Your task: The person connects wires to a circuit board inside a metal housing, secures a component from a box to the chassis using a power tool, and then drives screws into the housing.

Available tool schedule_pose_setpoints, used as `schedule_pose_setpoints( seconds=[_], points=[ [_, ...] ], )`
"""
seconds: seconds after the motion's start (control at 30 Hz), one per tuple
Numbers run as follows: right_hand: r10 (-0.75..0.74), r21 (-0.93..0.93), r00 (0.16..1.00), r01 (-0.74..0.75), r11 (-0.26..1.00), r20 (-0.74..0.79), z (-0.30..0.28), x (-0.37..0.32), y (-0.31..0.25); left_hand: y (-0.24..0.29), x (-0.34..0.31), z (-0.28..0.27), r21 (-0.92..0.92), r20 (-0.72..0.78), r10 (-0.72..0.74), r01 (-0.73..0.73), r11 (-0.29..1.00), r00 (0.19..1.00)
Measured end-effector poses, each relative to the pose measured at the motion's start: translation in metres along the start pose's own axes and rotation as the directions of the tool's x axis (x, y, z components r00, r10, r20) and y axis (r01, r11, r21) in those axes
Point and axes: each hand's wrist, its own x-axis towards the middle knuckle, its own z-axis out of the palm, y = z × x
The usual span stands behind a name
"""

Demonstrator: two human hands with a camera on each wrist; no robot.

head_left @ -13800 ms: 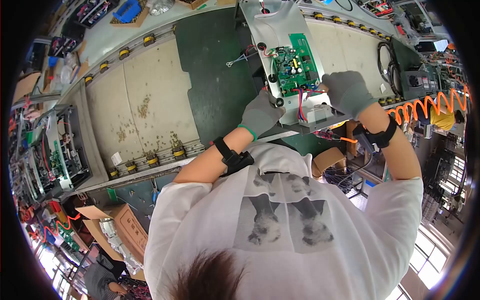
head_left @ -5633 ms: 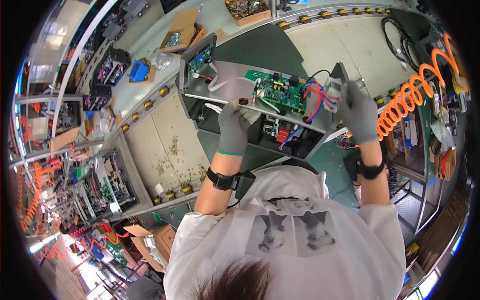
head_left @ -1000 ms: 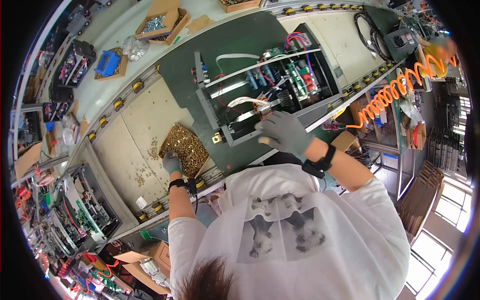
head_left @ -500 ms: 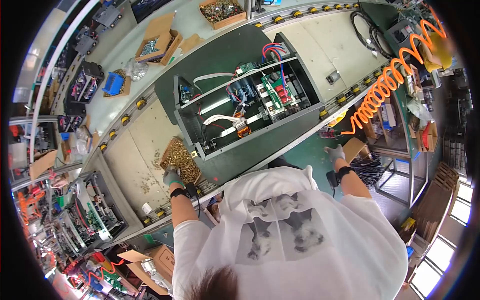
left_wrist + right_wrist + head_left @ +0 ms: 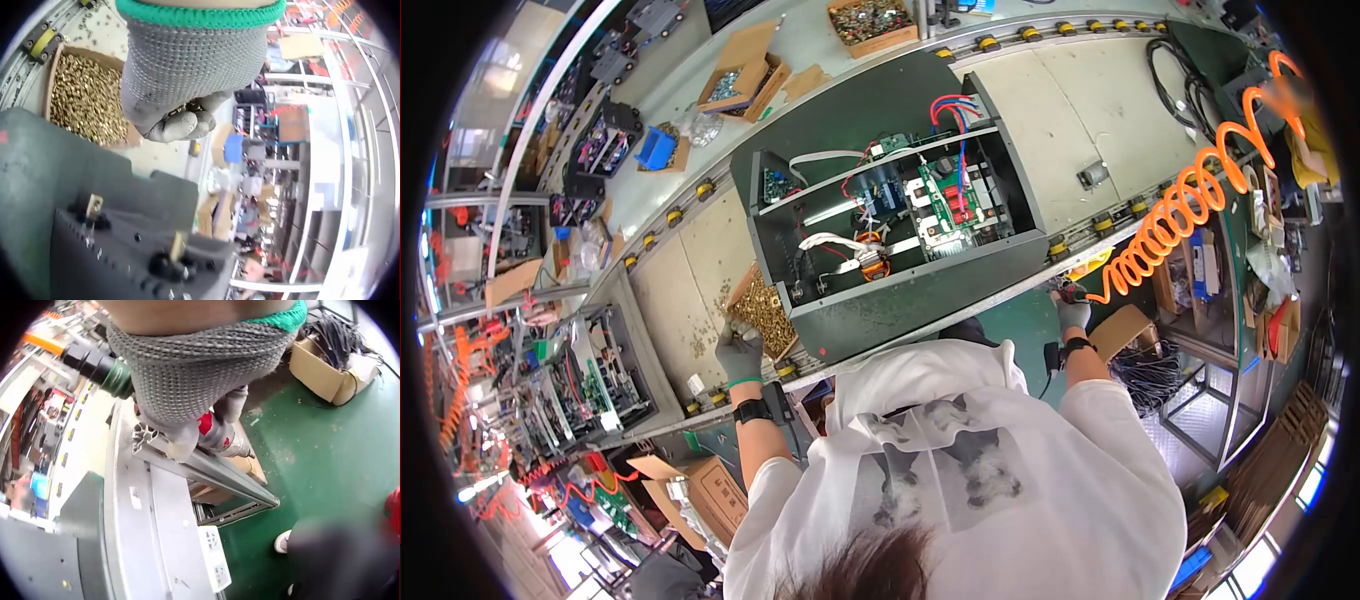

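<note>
My gloved left hand (image 5: 740,355) is at the near-left edge of a cardboard box (image 5: 97,54) filled with brassy screws (image 5: 87,100). Its fingers curl around a few screws (image 5: 192,106), partly hidden by the glove. Below the bench edge, my gloved right hand (image 5: 1072,312) grips an air screwdriver (image 5: 220,436), its tip pointing away over the floor; an orange coiled hose (image 5: 1190,195) runs from it. Between the hands, a black metal chassis (image 5: 900,287) lies with its inside facing up, showing a green circuit board (image 5: 950,195), white cables and red and blue wires.
Under the chassis is a dark green board (image 5: 870,330) on the roller line. A small grey metal piece (image 5: 1092,175) lies to the right. Loose screws are scattered at left. Farther back stand a blue bin (image 5: 657,148) and boxes of small parts. A metal-framed rack (image 5: 1220,400) stands at right.
My right hand has left the chassis, dropped right below the bench edge and taken hold of the screwdriver. My left hand has drawn slightly back at the screw box. Earlier, both hands handled the board plate.
</note>
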Motion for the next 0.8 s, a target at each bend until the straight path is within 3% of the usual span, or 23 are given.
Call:
schedule_pose_setpoints(
  seconds=[0.03, 0.07, 0.1, 0.13, 0.2, 0.23, 0.3, 0.33, 0.4, 0.43, 0.47, 0.5, 0.53, 0.6, 0.63, 0.7, 0.73, 0.8],
  points=[
    [-0.062, -0.122, 0.996, 0.054, 0.991, -0.06, -0.005, -0.009, -0.009, -0.003, -0.007, 0.014, 0.001, -0.009, 0.012, -0.012, 1.0, 1.0],
    [-0.101, -0.219, 0.991, 0.08, 0.972, -0.087, -0.016, -0.023, -0.031, -0.012, -0.018, 0.044, -0.063, 0.062, -0.066, 0.07, 0.996, 0.996],
    [-0.167, -0.149, 0.985, 0.16, 0.976, -0.04, -0.026, -0.029, -0.039, -0.022, -0.029, 0.075, -0.117, 0.137, -0.143, 0.159, 0.98, 0.98],
    [-0.2, -0.116, 0.98, 0.197, 0.973, -0.013, -0.039, -0.031, -0.042, -0.033, -0.039, 0.1, -0.113, 0.134, -0.141, 0.156, 0.981, 0.981],
    [-0.284, -0.046, 0.959, 0.284, 0.958, -0.002, -0.07, -0.037, -0.063, -0.057, -0.056, 0.149, 0.374, 0.116, -0.038, -0.009, 0.927, 0.993],
    [-0.329, -0.014, 0.944, 0.329, 0.944, -0.017, -0.09, -0.044, -0.081, -0.068, -0.067, 0.171, 0.38, 0.111, -0.041, -0.004, 0.925, 0.993],
    [-0.417, 0.152, 0.908, 0.417, 0.896, -0.035, -0.132, -0.049, -0.115, -0.092, -0.081, 0.204, 0.567, 0.163, -0.146, 0.028, 0.823, 0.976],
    [-0.46, 0.432, 0.887, 0.426, 0.795, -0.028, -0.145, -0.053, -0.131, -0.102, -0.082, 0.208, 0.567, 0.154, -0.152, 0.039, 0.823, 0.976],
    [-0.529, 0.827, 0.848, 0.309, 0.47, -0.016, -0.164, -0.07, -0.176, -0.123, -0.078, 0.217, 0.526, 0.395, -0.356, 0.109, 0.843, 0.847],
    [-0.56, 0.935, 0.829, 0.201, 0.291, -0.004, -0.164, -0.088, -0.208, -0.133, -0.073, 0.222, 0.524, 0.397, -0.363, 0.116, 0.844, 0.843],
    [-0.782, 0.99, 0.619, 0.055, 0.13, 0.068, -0.157, -0.093, -0.243, -0.144, -0.068, 0.229, 0.555, 0.487, -0.498, 0.186, 0.811, 0.717],
    [-0.848, 0.999, 0.527, -0.033, 0.044, 0.054, -0.148, -0.101, -0.263, -0.154, -0.066, 0.235, 0.594, 0.559, -0.612, 0.244, 0.767, 0.56],
    [-0.903, 0.99, 0.428, -0.137, -0.021, 0.04, -0.139, -0.108, -0.284, -0.165, -0.068, 0.245, 0.595, 0.562, -0.616, 0.247, 0.765, 0.553],
    [-0.811, 0.982, 0.583, -0.176, -0.064, 0.052, -0.128, -0.127, -0.302, -0.185, -0.08, 0.269, 0.797, 0.348, -0.67, 0.169, 0.58, 0.656],
    [-0.828, 0.985, 0.555, -0.169, -0.018, 0.08, -0.125, -0.126, -0.306, -0.194, -0.086, 0.275, 0.797, 0.351, -0.67, 0.167, 0.58, 0.655],
    [-0.889, 0.919, 0.425, -0.395, -0.012, 0.171, -0.111, -0.122, -0.316, -0.207, -0.096, 0.282, 0.714, 0.39, -0.632, 0.214, 0.667, 0.67],
    [-0.854, 0.956, 0.493, -0.293, 0.017, 0.167, -0.104, -0.131, -0.323, -0.21, -0.096, 0.28, 0.689, 0.381, -0.651, 0.267, 0.674, 0.657],
    [-0.857, 0.97, 0.489, -0.237, 0.047, 0.161, -0.092, -0.141, -0.335, -0.219, -0.091, 0.27, 0.673, 0.39, -0.63, 0.259, 0.693, 0.672]
  ],
)
